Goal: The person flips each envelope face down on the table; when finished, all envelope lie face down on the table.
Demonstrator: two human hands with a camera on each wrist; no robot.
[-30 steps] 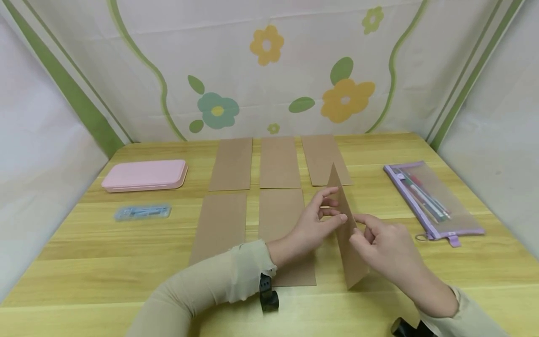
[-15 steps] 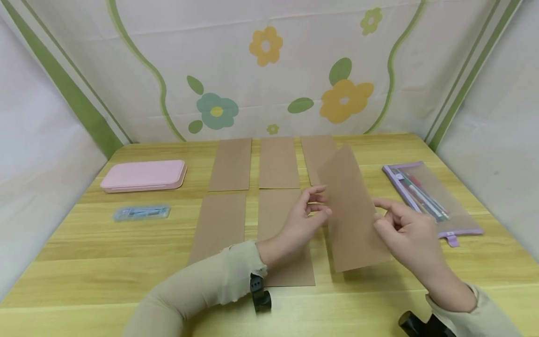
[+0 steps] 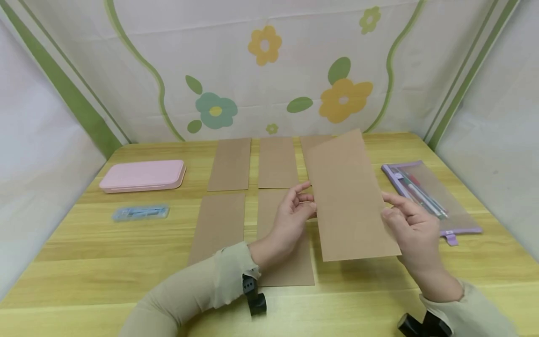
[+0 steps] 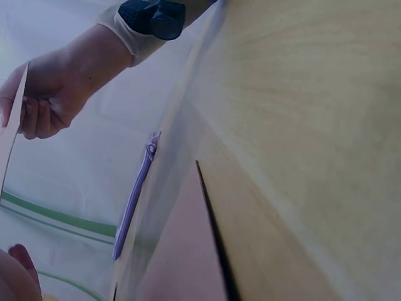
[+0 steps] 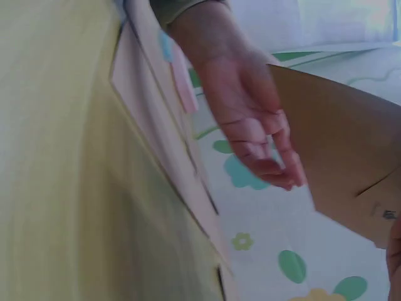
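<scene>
A thin brown kraft-paper notebook (image 3: 349,201) is raised off the table, its broad face tilted toward the head camera. My right hand (image 3: 417,229) pinches its right edge between thumb and fingers. At the left edge, my left hand (image 3: 290,217) has loosely bent fingers by the notebook; in the right wrist view the left hand (image 5: 247,119) shows relaxed fingers along that edge. A small dark print mark shows on the underside. Similar brown notebooks lie flat in two rows, including a back middle one (image 3: 277,161) and a front left one (image 3: 219,229).
On the left lie a pink pencil case (image 3: 143,175) and a small clear blue plastic case (image 3: 141,213). A purple-edged mesh zip pouch (image 3: 459,210) holding pens lies on the right. The wood-grain table (image 3: 105,271) meets a flowered curtain (image 3: 156,107) at the back.
The notebook has turned from nearly edge-on to face the head camera and come up off the table. My right hand moved right with it; my left hand shifted left.
</scene>
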